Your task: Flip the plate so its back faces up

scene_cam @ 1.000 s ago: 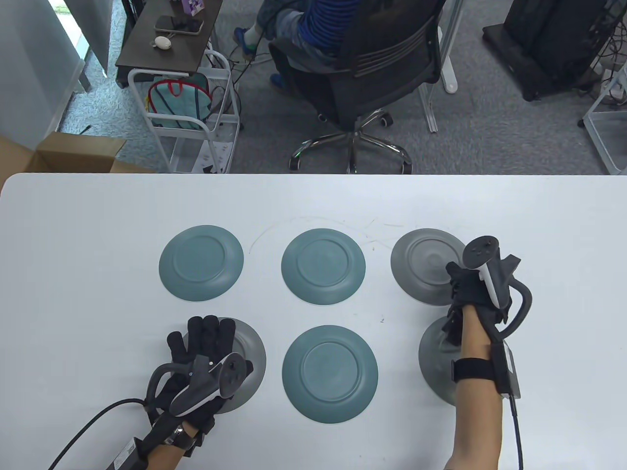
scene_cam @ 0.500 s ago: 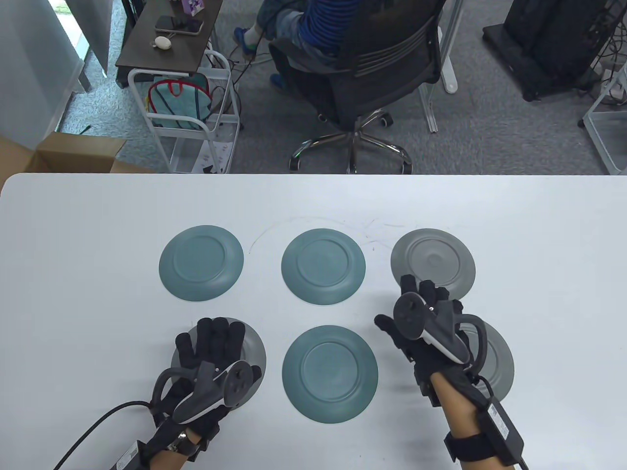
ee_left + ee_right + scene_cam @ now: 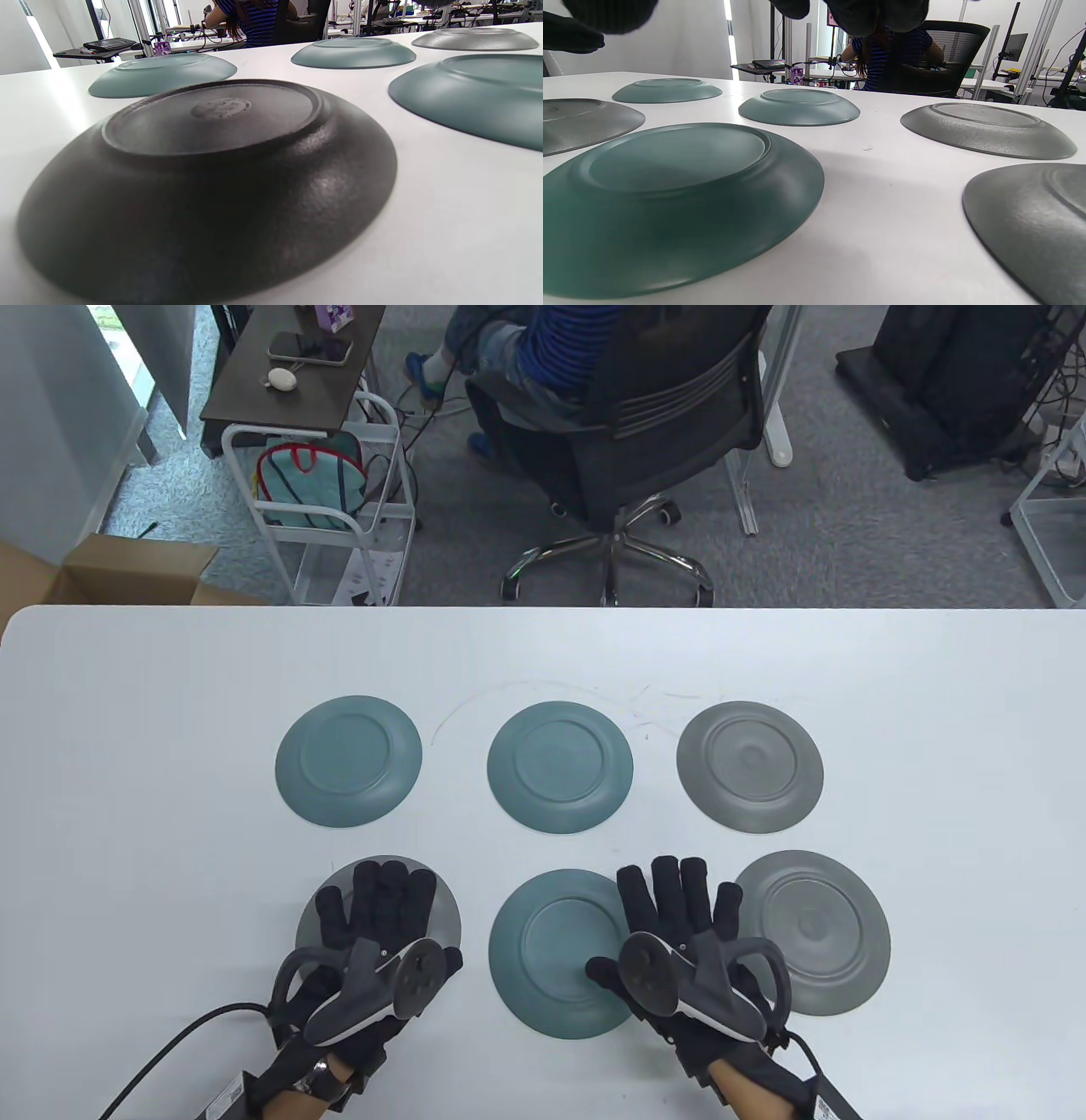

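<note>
Six plates lie back up on the white table. My left hand lies flat with its fingers stretched out over the near-left grey plate. That plate fills the left wrist view, where no fingers show. My right hand is open with its fingers spread over the right edge of the near-middle teal plate, beside the near-right grey plate. It holds nothing. In the right wrist view its fingertips hang above the teal plate.
The far row holds two teal plates and a grey plate. Behind the table a person sits in an office chair, with a white cart to the left.
My right hand has let go of the near-right grey plate, which now lies flat, back up. The hand has moved left and nearer, over the middle teal plate. My left hand has shifted slightly.
</note>
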Demonstrator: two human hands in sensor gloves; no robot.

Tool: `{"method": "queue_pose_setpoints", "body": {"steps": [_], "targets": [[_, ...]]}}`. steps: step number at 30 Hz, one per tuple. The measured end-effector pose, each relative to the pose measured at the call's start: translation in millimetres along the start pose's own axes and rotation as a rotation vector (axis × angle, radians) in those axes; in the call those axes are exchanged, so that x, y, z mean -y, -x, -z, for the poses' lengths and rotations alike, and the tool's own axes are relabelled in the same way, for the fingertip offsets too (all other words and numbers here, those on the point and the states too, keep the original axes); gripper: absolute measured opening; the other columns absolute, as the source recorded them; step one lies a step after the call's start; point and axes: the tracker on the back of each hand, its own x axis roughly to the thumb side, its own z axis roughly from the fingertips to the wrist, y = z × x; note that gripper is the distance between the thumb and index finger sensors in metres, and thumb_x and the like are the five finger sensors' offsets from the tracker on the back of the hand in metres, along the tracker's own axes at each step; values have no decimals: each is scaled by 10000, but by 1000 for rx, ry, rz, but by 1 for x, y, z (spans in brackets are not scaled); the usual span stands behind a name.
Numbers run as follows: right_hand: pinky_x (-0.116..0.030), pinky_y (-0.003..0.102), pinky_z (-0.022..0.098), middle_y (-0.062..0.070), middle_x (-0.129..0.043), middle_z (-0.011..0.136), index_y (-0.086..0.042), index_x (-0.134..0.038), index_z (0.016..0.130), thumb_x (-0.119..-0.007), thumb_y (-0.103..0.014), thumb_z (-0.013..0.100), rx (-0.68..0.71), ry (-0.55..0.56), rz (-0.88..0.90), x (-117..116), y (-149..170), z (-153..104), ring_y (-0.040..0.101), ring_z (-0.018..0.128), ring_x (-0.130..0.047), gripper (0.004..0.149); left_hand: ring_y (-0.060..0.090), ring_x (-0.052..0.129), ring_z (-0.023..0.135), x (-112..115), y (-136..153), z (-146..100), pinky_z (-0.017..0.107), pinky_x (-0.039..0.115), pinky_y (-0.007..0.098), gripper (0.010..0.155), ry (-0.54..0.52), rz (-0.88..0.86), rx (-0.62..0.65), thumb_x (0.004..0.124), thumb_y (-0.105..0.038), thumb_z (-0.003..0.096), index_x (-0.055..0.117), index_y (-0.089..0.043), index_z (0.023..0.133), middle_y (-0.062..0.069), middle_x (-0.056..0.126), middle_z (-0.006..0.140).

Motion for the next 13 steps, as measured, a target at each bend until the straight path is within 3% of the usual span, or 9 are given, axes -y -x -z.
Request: {"method": "queue_pose_setpoints", "body": {"steps": [13], "targets": [[-294,741,718,272,-344,1195,-141,-291,1157,-615,-702,474,-20,-8,-4,-11,5,-10,529,1089,-344,942,494,349,1174,6,-3,3,764,349,731,876,33,-5,9,486,-700,560,236,-170,1211,197,286,1220]]}}
